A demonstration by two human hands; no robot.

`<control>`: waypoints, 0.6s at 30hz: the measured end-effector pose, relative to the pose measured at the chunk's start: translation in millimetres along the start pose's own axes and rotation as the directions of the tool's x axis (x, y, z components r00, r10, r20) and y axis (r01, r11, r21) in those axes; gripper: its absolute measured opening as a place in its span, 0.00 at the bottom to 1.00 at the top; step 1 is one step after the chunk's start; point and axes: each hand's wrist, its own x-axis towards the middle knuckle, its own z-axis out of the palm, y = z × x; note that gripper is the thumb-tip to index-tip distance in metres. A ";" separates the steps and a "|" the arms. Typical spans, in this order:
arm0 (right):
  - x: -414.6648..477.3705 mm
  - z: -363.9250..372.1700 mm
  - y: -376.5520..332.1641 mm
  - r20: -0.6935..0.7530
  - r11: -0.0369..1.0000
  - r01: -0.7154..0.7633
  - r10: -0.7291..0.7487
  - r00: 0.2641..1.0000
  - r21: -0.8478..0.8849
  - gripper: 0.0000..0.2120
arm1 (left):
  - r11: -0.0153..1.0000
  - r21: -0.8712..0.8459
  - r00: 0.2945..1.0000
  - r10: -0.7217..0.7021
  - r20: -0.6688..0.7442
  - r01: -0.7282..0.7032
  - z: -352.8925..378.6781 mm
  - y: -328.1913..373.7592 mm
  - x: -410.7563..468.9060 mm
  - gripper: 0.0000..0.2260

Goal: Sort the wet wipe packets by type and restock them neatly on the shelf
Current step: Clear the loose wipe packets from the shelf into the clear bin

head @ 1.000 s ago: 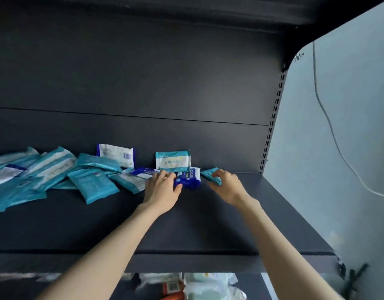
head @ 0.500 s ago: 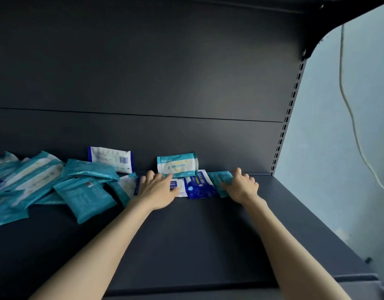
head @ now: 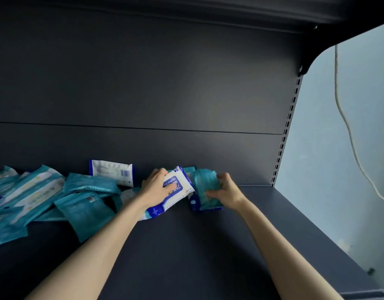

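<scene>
My left hand point(head: 157, 188) grips a white and blue alcohol wipe packet point(head: 178, 187), tilted up off the dark shelf point(head: 186, 245). Just to its right, my right hand point(head: 226, 192) holds a teal wipe packet point(head: 205, 184) by its right side, over a blue packet point(head: 194, 203) lying on the shelf. Another white and blue packet point(head: 112, 174) leans on the back panel. A jumbled heap of teal packets point(head: 87, 204) covers the left part of the shelf.
The shelf's back panel point(head: 143, 94) rises right behind the packets. A slotted upright point(head: 283, 137) marks the shelf's right end, with a pale wall and a hanging cable point(head: 347, 126) beyond. The shelf above point(head: 186, 9) overhangs.
Both hands were flat on packets at the back. Now the left has lifted the white and blue packet and the right has picked up the teal one.
</scene>
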 end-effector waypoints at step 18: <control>4.6 7.3 -12.7 0.076 0.980 -0.193 0.196 0.978 -0.047 0.14 | 0.952 0.305 0.952 -0.056 0.302 -0.040 12.5 -13.9 37.4 0.30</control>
